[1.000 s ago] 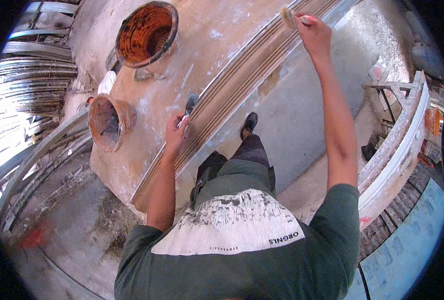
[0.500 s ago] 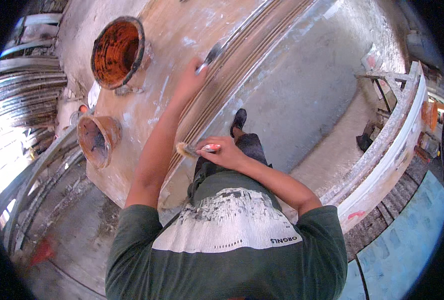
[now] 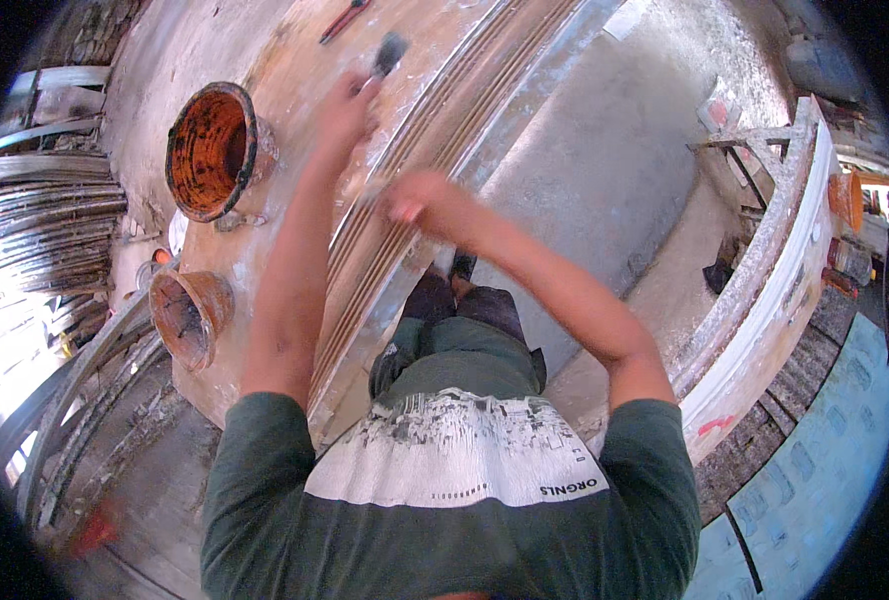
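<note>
My left hand is closed around the handle of a putty knife, its dark blade pointing up and away over the tabletop. Smeared by motion, my right hand grips a paint brush. The brush's bristles are blurred and lie over the long ribbed moulding that runs along the table's edge. I cannot tell whether they touch it. Left of my left forearm stand a large orange-brown bucket with a dark rim and a smaller stained bucket.
A red-handled tool lies on the stained table at the far side. Long strips are stacked at the left. To the right, a curved whitish bench rises beside a pale blue panel.
Both hands have moved away from my body: the left, with the putty knife, up and left; the right, with the brush, forward onto the ribbed moulding. The red-handled tool has come into view.
</note>
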`<state>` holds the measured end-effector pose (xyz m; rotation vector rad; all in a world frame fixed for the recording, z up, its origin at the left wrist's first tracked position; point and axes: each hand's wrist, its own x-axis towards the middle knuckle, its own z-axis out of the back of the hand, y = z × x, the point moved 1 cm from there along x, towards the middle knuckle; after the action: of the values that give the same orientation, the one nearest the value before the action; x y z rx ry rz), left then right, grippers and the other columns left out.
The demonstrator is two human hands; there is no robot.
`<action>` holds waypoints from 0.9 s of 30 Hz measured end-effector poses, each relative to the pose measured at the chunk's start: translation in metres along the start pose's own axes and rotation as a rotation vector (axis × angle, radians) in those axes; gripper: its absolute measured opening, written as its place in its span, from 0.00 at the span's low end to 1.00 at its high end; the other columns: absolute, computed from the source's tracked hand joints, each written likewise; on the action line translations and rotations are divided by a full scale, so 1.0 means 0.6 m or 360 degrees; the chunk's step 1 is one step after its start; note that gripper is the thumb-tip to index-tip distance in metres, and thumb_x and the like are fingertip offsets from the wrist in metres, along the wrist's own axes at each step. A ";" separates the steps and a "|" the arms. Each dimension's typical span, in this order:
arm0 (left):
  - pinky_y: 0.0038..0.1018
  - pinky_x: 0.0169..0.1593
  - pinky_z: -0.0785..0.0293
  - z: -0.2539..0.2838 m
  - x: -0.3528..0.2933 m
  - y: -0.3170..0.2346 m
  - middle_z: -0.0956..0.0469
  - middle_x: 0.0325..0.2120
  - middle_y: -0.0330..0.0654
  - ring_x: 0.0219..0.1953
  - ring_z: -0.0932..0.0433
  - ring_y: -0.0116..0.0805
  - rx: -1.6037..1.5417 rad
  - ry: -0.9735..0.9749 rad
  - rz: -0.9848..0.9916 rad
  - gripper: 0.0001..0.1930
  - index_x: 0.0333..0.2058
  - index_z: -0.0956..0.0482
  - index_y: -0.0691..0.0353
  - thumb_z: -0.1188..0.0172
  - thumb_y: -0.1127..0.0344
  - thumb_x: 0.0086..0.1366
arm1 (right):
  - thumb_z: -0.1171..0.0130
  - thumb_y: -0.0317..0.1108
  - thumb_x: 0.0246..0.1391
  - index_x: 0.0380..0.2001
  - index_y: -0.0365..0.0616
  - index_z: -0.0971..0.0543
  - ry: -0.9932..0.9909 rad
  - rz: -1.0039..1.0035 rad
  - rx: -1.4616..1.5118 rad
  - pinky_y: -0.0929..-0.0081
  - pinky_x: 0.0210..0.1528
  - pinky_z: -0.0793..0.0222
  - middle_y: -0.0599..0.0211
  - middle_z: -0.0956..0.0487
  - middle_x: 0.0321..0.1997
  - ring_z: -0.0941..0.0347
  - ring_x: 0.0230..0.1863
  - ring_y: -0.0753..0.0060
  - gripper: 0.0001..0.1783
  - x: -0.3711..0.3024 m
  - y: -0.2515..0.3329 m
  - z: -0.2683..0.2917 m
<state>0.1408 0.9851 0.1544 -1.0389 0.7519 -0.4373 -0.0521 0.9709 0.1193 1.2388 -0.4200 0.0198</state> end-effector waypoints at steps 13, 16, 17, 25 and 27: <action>0.19 0.17 0.41 0.060 -0.228 0.192 0.32 0.25 0.32 0.21 0.35 0.19 -0.0292 -0.0214 0.0492 0.07 0.37 0.30 0.57 0.43 0.61 0.67 | 0.45 0.47 0.54 0.35 0.47 0.19 0.0449 -0.0405 -0.0582 0.60 0.42 0.28 0.56 0.19 0.35 0.22 0.38 0.52 0.16 0.163 -0.036 0.194; 0.20 0.20 0.40 0.027 -0.196 0.194 0.32 0.25 0.33 0.23 0.34 0.20 -0.0131 -0.0101 0.0141 0.08 0.37 0.30 0.58 0.43 0.62 0.67 | 0.46 0.39 0.54 0.33 0.43 0.19 0.0323 -0.0355 -0.0533 0.62 0.41 0.28 0.56 0.19 0.32 0.22 0.35 0.56 0.12 0.142 -0.086 0.224; 0.21 0.22 0.39 0.015 -0.179 0.210 0.32 0.25 0.33 0.24 0.34 0.21 -0.0026 -0.0107 -0.0031 0.08 0.37 0.30 0.58 0.43 0.62 0.67 | 0.47 0.37 0.54 0.33 0.43 0.19 0.0172 -0.0303 -0.0510 0.62 0.40 0.28 0.56 0.19 0.31 0.22 0.35 0.56 0.11 0.144 -0.113 0.272; 0.29 0.40 0.31 -0.057 -0.104 0.140 0.25 0.27 0.43 0.32 0.27 0.31 0.0068 -0.0082 0.0153 0.10 0.36 0.28 0.65 0.42 0.63 0.65 | 0.41 0.34 0.54 0.34 0.45 0.19 0.0307 -0.0823 -0.0849 0.66 0.42 0.28 0.59 0.22 0.35 0.24 0.38 0.57 0.07 0.144 -0.026 0.386; 0.32 0.41 0.30 -0.083 -0.050 0.094 0.24 0.28 0.48 0.33 0.25 0.37 0.0120 -0.0008 0.0047 0.11 0.37 0.28 0.66 0.42 0.62 0.65 | 0.38 0.35 0.54 0.36 0.44 0.19 0.0611 -0.0667 -0.0265 0.68 0.44 0.29 0.62 0.20 0.37 0.23 0.41 0.63 0.08 0.061 -0.002 0.284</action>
<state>0.0828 1.0001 0.0997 -0.9573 0.7402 -0.4345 -0.0690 0.8062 0.1744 1.1071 0.1719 -0.1311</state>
